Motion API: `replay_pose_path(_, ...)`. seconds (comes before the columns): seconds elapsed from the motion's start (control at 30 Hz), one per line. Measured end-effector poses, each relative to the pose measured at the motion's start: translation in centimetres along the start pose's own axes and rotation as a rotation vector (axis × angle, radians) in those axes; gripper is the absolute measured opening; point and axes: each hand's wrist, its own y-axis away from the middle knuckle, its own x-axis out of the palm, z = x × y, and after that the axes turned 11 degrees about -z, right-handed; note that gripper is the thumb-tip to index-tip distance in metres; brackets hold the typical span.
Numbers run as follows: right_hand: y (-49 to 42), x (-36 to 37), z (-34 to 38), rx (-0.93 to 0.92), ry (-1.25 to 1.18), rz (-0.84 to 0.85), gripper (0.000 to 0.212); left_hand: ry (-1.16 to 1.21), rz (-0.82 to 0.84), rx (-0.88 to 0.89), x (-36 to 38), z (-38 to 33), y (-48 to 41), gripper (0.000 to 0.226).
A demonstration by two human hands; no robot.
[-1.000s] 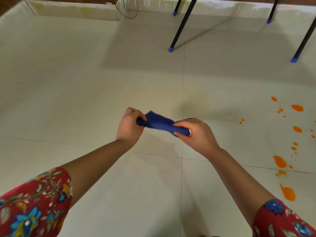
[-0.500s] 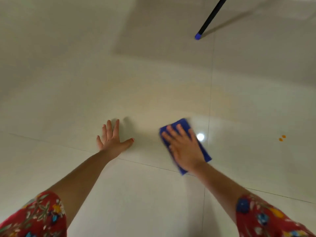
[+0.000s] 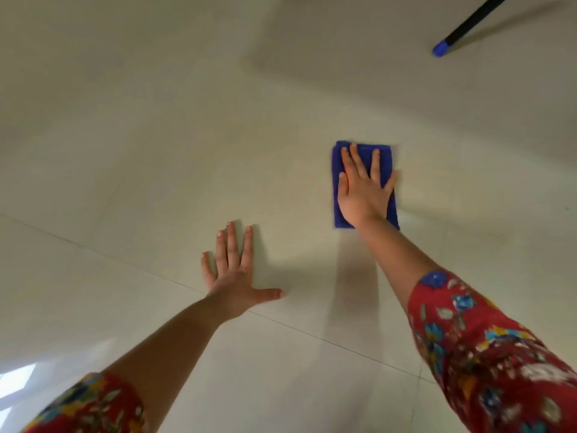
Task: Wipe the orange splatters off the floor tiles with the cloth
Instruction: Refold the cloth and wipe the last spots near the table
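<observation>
The left hand (image 3: 232,276) lies flat on the floor tiles (image 3: 140,157), its fingers (image 3: 232,242) straight and spread. Farther out, the right hand (image 3: 362,192) presses palm-down on the folded blue cloth (image 3: 386,157), fingers straight and slightly apart. The cloth lies flat on a tile. Beyond, at the far right, a black leg (image 3: 468,23) with a blue cap (image 3: 440,49) touches the floor.

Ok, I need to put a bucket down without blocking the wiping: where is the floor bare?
The widest bare tiles lie left of and beyond the left hand. More bare floor runs between the cloth and the blue-capped black leg. Tightest: the strip between the two hands, where the right hand presses the cloth.
</observation>
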Motion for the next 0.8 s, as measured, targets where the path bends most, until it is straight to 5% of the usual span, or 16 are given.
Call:
replay_pose_path(0.07, -0.8, 0.6, 3.7, -0.080, 0.005, -0.014, 0.054, -0.002, 0.012, 0.000, -0.4, 0.1, -0.2, 0.133)
replay_pose_path(0.17, 2.8, 1.8, 11.2, -0.718, -0.033, 0.108, 0.053, -0.017, 0.039, -0.003, -0.6, -0.1, -0.1, 0.134)
replay_pose_path(0.23, 2.7, 1.9, 14.1, -0.922, -0.048, 0.146, 0.050, -0.021, 0.029, -0.019, -0.8, -0.1, -0.2, 0.137)
replay_pose_path(0.37, -4.4, 1.6, 14.7, -0.643, -0.055, 0.110, 0.050, -0.010, 0.020, -0.030, -0.7, -0.1, 0.1, 0.138)
replay_pose_path(0.6, -5.9, -0.5, -3.4, 0.221, -0.033, -0.088, 0.051, 0.004, 0.018, -0.015, -0.4, 0.0, 0.3, 0.136)
replay_pose_path(0.7, -6.3, -0.3, -2.5, 0.274, 0.007, -0.118, 0.052, -0.003, 0.009, -0.013, -0.2, -0.2, 0.0, 0.137)
replay_pose_path(0.8, -6.8, 0.6, 4.0, -0.022, -0.033, -0.044, 0.053, -0.014, 0.013, -0.015, -0.4, 0.0, -0.2, 0.136)
